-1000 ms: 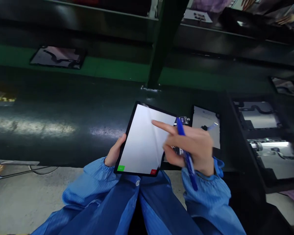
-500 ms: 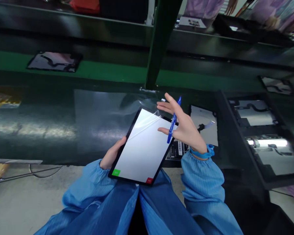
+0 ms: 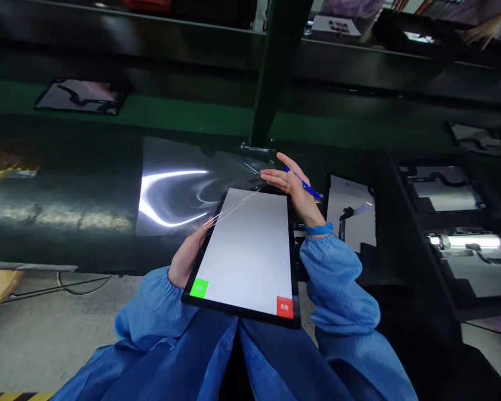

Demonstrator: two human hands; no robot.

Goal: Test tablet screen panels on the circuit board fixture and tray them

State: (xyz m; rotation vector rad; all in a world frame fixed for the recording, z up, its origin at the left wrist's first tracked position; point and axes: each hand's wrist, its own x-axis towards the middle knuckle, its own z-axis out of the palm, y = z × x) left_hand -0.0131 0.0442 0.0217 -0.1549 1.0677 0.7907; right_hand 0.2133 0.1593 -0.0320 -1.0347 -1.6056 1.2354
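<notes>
Tablet (image 3: 244, 250) sits at six o'clock, gripped along its edge by the person's left hand (image 3: 187, 253) above the tabletop (image 3: 58, 245); at one o'clock, the right hand (image 3: 294, 186) pins a blue pen (image 3: 304, 184), fingers extended toward a clear plastic film (image 3: 179, 186) at eleven o'clock.

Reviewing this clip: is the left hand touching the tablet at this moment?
Touching. The head view shows the left hand holding the tablet along its left edge, with the fingers curling onto the frame.
</notes>
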